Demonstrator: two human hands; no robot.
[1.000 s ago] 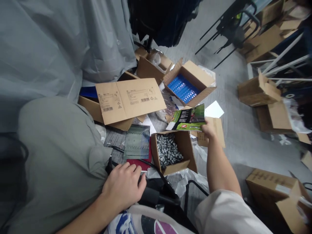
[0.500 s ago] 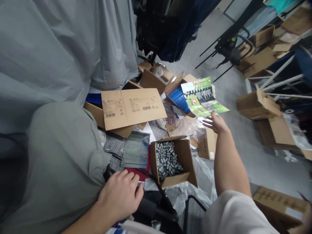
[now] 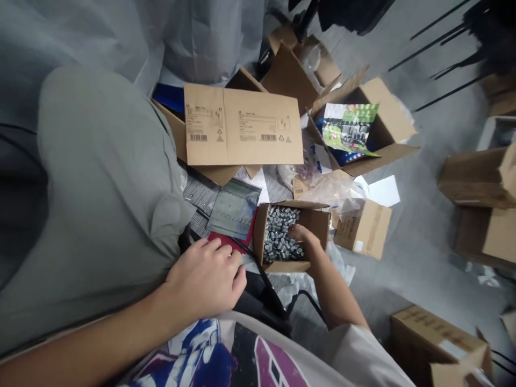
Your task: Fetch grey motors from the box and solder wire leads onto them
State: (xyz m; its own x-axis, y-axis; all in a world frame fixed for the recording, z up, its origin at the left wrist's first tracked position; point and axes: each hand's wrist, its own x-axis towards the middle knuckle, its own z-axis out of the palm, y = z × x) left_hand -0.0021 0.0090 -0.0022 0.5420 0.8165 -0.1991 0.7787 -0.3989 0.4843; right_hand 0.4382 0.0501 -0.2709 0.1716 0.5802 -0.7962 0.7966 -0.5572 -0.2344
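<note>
My right hand [image 3: 302, 235] reaches down into an open cardboard box [image 3: 316, 221] of small grey metal pieces [image 3: 280, 231]. Its fingertips are at the pieces, too small and partly hidden to tell what they grip. My left hand [image 3: 207, 275] rests on a dark chair part beside my knee, fingers bent, a ring on one finger. Near it lie a translucent green bag [image 3: 235, 208] and a red sheet [image 3: 229, 243]. The green and white printed sheet [image 3: 349, 128] lies in another open box [image 3: 387, 158].
A flattened cardboard piece [image 3: 262, 126] lies over boxes beyond the metal pieces. Clear plastic wrap [image 3: 332, 192] and a closed carton [image 3: 365, 228] are to the right. More boxes [image 3: 475, 177] stand farther right. A black cable curves by my left hand.
My right hand has let go of the printed sheet, which now lies in the open box, and has moved left and down into the box of metal pieces. The view has shifted.
</note>
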